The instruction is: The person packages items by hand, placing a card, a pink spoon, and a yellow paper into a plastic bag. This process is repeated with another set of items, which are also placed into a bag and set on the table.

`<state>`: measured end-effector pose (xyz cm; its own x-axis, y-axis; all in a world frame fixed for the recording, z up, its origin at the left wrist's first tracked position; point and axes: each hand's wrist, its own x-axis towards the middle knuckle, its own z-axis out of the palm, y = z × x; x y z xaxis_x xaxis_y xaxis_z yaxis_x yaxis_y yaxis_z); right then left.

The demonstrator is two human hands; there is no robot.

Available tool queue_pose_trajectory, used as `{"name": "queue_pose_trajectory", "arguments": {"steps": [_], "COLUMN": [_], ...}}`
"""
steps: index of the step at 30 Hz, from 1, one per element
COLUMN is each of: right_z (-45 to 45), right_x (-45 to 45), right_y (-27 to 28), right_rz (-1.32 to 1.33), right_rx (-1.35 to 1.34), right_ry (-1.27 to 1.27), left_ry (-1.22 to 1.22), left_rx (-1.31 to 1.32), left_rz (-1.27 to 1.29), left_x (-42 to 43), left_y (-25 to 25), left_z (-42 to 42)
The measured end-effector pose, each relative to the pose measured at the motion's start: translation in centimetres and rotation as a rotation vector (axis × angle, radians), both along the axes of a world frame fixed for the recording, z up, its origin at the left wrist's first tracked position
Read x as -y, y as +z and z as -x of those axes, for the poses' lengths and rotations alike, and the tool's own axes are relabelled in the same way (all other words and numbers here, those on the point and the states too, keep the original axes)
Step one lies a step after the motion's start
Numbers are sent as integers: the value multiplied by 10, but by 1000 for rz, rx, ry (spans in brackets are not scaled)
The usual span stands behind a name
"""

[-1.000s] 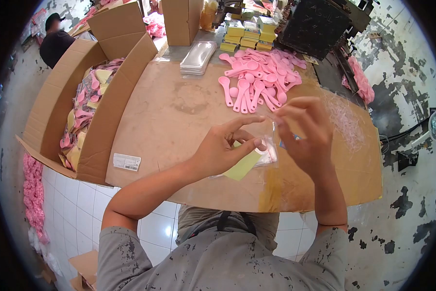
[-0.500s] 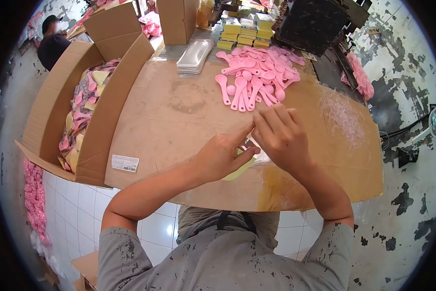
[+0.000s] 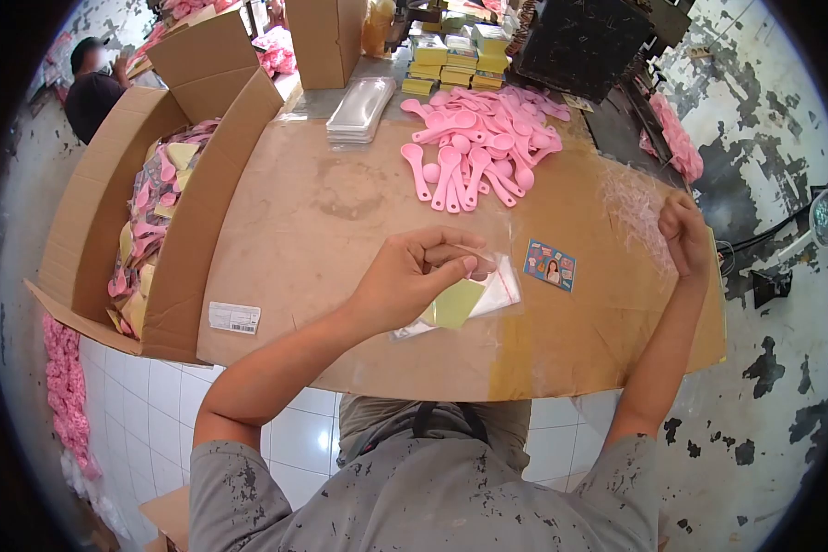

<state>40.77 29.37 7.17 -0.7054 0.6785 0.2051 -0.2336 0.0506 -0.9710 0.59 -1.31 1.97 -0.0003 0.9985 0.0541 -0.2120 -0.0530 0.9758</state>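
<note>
My left hand (image 3: 423,274) is pinched on a clear plastic bag that has a yellow-green card (image 3: 458,304) in or against it. Beneath it lie flat clear bags (image 3: 501,287) with a red line. Off to the right, my right hand (image 3: 685,230) is closed above the heap of thin clear strips (image 3: 636,212); what its fingers hold, if anything, is too small to make out. A printed blue card (image 3: 550,266) lies flat between the hands. Beyond them is a pile of pink spoons (image 3: 478,152).
An open carton (image 3: 188,230) with bagged pink spoons stands left. Clear sleeves (image 3: 360,110), stacked yellow-edged cards (image 3: 457,60) and a black machine (image 3: 584,46) are at the back. A label (image 3: 234,317) lies at the left edge. A person (image 3: 93,92) is at far upper left.
My right hand has moved from beside my left hand out to the right, over the strips, uncovering the blue card. The left hand still pinches the bag.
</note>
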Motion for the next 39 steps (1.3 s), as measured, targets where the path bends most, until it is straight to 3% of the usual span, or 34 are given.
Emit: {"name": "queue_pose_trajectory", "arguments": {"steps": [4, 10, 12, 16, 19, 25, 33, 39], "right_z": [-63, -1, 51, 135, 176, 203, 202, 192], "right_x": [-23, 36, 71, 134, 159, 165, 165, 157], "right_y": [-63, -4, -12, -22, -33, -46, -54, -54], "right_rz": [-952, -385, -478, -588, -455, -38, -44, -92], "right_rx": [1058, 723, 551, 478, 368, 209, 180, 133], "right_ry": [-887, -659, -438, 54, 143, 142, 51, 71], "left_ry": [24, 26, 7, 17, 73, 133, 253, 253], "left_rx": [6, -53, -71, -91, -91, -54, -254, -250], "left_rz": [-26, 42, 71, 30, 6, -23, -124, -270], "left_x": [-3, -7, -5, -9, -11, -12, -12, -17], "left_y": [-6, -3, 2, -8, -11, -15, -25, -29], "left_z": [0, 4, 3, 6, 7, 9, 9, 10]}}
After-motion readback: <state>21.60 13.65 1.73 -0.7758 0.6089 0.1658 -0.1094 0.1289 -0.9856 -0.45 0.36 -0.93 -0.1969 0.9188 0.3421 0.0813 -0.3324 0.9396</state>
